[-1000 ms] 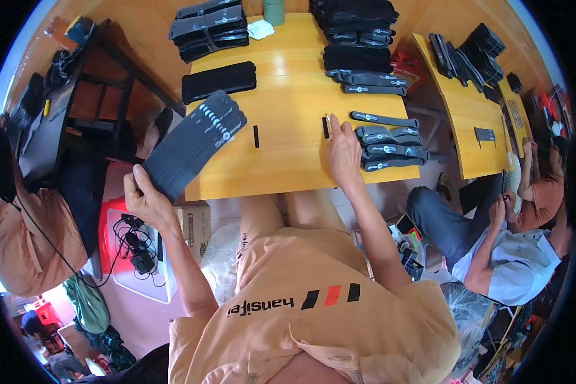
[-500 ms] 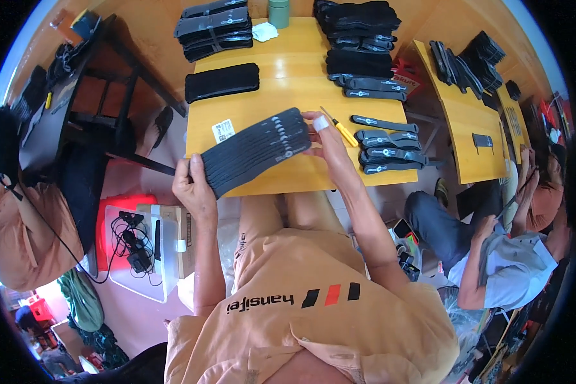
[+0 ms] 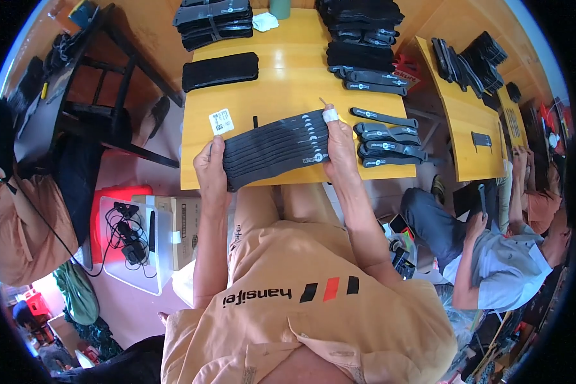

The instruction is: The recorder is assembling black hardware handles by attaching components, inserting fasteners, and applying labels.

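Note:
A stack of black straps with pale printed marks stretches between my two hands over the near edge of the yellow table. My left hand grips its left end, thumb on top. The right end is held in my right hand, which has white tape wound round a finger. Both sets of fingers are partly hidden behind the straps. Just beyond the stack lies a white printed label. The yellow-handled tool beside my right hand is mostly covered.
Looped black straps lie at the right, below taller piles. More bundles and a black stack occupy the left. A clear bin with cables stands on the floor. Another person sits at the right.
My right hand has moved from the stack's far corner to a full grip on its right end. The stack now lies more level and has shifted slightly right.

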A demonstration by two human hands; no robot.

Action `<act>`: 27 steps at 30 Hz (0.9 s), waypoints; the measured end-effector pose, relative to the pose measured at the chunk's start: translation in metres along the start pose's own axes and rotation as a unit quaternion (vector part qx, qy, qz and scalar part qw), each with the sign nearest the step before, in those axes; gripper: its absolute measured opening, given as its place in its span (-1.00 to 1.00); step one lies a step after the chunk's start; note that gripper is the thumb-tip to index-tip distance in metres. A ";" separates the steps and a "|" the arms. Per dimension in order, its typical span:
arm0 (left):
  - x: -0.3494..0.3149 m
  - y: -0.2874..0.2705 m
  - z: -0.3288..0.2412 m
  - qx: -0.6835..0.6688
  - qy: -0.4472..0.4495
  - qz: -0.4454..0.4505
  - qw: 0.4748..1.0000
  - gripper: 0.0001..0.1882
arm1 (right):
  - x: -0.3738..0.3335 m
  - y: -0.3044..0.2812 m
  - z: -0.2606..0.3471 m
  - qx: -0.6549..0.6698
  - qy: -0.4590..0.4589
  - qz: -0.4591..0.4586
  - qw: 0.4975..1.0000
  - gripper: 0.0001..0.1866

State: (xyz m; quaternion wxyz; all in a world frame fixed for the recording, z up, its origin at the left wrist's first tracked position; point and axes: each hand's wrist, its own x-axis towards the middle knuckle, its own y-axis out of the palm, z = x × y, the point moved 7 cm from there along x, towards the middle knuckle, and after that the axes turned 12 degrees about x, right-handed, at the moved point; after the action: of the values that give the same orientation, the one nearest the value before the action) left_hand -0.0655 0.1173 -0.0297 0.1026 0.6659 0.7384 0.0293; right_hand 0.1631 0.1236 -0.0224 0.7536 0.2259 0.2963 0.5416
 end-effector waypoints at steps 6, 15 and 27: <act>-0.005 0.013 0.001 -0.089 -0.019 0.017 0.996 -0.64 | -0.004 -0.022 -0.022 0.131 0.092 -0.076 0.984 -0.73; -0.007 0.006 0.019 0.028 -0.093 0.070 0.993 -0.70 | 0.001 -0.044 0.028 -0.120 -0.071 -0.057 0.989 -0.60; -0.005 0.019 0.026 0.069 0.011 -0.025 0.997 -0.68 | -0.011 -0.043 0.016 -0.018 -0.041 -0.065 0.997 -0.66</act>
State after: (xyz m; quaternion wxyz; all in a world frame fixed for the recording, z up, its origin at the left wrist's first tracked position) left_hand -0.0413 0.1124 -0.0511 0.0494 0.6527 0.7558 -0.0169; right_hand 0.2006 0.0998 -0.0374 0.8024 0.2146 0.2698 0.4871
